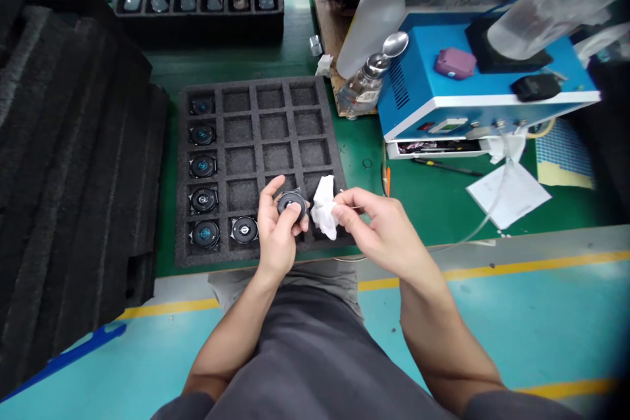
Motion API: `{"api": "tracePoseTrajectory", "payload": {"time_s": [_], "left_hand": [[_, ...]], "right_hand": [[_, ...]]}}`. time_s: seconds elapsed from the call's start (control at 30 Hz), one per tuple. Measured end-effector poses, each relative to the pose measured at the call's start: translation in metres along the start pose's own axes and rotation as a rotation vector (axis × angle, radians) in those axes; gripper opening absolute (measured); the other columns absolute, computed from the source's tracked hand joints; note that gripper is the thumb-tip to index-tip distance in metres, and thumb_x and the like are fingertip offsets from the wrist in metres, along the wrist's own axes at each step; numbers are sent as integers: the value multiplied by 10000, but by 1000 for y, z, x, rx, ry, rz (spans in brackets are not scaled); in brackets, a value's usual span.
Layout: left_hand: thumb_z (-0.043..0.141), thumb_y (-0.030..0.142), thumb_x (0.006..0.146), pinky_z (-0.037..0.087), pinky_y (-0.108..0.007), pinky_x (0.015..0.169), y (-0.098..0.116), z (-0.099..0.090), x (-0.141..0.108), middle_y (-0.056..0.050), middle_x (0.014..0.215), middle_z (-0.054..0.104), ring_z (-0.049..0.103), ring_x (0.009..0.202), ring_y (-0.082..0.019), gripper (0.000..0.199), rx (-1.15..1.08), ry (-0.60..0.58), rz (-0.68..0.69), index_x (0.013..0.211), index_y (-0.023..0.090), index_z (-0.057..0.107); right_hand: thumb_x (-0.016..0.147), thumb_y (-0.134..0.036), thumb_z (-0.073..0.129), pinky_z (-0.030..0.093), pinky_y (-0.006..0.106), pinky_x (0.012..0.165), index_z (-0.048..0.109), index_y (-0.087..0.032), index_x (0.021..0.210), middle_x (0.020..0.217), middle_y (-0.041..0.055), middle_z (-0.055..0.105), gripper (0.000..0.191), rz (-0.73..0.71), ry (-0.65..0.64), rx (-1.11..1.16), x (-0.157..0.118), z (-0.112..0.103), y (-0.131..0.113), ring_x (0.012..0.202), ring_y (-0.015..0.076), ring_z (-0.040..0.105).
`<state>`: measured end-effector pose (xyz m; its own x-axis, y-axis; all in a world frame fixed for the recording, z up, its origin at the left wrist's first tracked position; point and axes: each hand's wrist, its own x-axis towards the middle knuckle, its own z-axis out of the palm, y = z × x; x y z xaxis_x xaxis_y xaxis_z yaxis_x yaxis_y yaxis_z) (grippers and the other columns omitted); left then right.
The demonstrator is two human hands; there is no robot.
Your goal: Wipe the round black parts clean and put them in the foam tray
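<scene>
My left hand [278,230] is closed around a round black watch case [292,202], its thumb lying across the face. To its right, my right hand [377,223] pinches a crumpled white tissue [323,208] between thumb and fingers. Something thin also shows at those fingers, too small to make out. Both hands are over the near right part of a dark foam tray [241,159] with square pockets. Several similar watch cases [204,199] fill its left column, and another watch case [245,230] sits in the near pocket of the second column.
Stacked black foam trays [73,177] rise on the left. Another filled foam tray [199,26] stands at the back. On the right are a blue machine [418,65], a glass pump bottle [361,88], a white paper [508,193] and a black pen [447,167]. A clear tube crosses the bench edge.
</scene>
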<state>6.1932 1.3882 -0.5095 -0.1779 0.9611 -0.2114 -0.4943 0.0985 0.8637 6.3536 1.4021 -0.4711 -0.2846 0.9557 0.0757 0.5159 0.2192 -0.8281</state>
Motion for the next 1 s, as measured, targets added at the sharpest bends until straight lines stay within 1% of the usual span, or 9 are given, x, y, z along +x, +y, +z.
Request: {"api": "tracePoseTrajectory", "payload": {"time_s": [0.13,0.33,0.47,0.57,0.67,0.8,0.9,0.97,1.0], "left_hand": [[682,254,780,311,-213,487,4,0,1,20,743,648,506,514,-75,532,-60,-6,-49,1274,205,490],[688,237,768,337,-201,498,6,0,2,4,751,673,512,525,-78,521,-102,-5,-83,1255,189,511],[684,232,771,350,-199,505,7,-1,3,2,747,677,503,519,-75,516,-121,-19,-111,1256,183,516],[688,241,768,362,-200,511,9,-1,3,5,747,673,502,519,-74,513,-125,-24,-122,1252,187,526],[696,255,770,373,-197,508,9,0,2,28,740,634,501,533,-73,513,-123,0,-138,1256,193,543],[679,226,760,366,-187,501,5,2,0,55,715,553,494,550,-66,483,-102,54,-103,1225,197,555],[672,229,745,330,-196,452,2,2,-2,54,730,565,478,517,-70,510,-86,-13,-76,1231,211,518],[670,252,747,323,-206,436,2,0,-3,47,733,587,488,506,-83,537,-94,-61,-69,1250,217,486],[665,257,751,327,-208,440,3,-1,-3,43,729,597,495,508,-89,545,-105,-67,-65,1259,217,472]], "right_hand": [[968,-304,561,410,250,594,640,-196,832,696,-10,631,190,18,48,54,1,-1,5,609,117,549],[983,-338,570,433,231,582,653,-192,891,719,-17,635,191,49,90,146,1,0,13,631,107,567],[989,-340,579,436,234,594,646,-198,887,707,-27,627,187,27,125,199,1,4,12,624,101,564],[987,-307,588,448,236,617,636,-201,888,745,-25,633,153,-24,186,237,2,13,7,652,101,576],[976,-254,599,475,249,669,636,-204,882,831,-3,634,113,-111,237,260,4,30,1,744,117,599],[952,-222,618,494,279,704,636,-208,871,858,14,626,85,-204,288,191,13,55,2,800,144,599],[945,-208,608,498,286,697,640,-204,848,838,14,642,102,-184,367,116,24,62,11,775,146,607],[941,-237,623,499,281,673,647,-202,845,825,9,652,105,-134,418,138,29,59,17,747,142,615],[941,-263,634,499,278,660,651,-202,851,822,6,655,110,-114,451,168,31,55,19,734,139,619]]}}
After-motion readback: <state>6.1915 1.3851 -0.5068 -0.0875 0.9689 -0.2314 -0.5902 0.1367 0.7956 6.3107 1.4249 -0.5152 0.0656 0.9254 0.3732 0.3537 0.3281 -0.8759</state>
